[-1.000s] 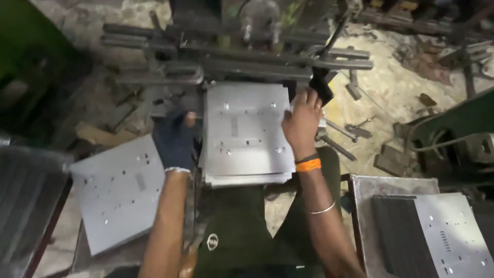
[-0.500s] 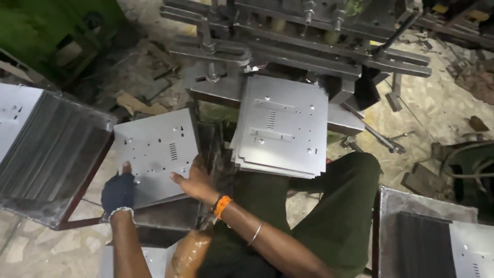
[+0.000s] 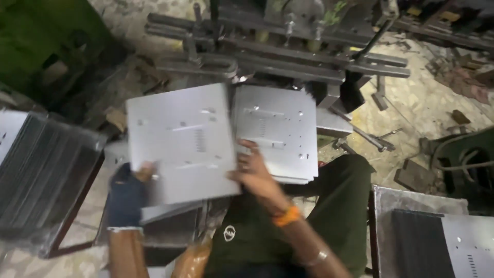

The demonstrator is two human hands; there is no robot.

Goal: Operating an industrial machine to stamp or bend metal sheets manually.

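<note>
Both hands, left (image 3: 127, 198) and right (image 3: 256, 174), clamp fingers on a sheet (image 3: 181, 142); beside it a stack (image 3: 278, 131), behind a machine (image 3: 278, 49).

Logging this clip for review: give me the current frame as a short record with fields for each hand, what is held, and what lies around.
left hand: gloved left hand grips the lower left edge of the lifted metal sheet
right hand: bare right hand on the sheet's lower right edge, orange wristband on the wrist
held item: one flat grey sheet with punched holes and slots, tilted
beside it: stack of sheets on the person's lap
behind: metal machine frame
left side: dark tray
right side: metal bin holding more sheets
</note>
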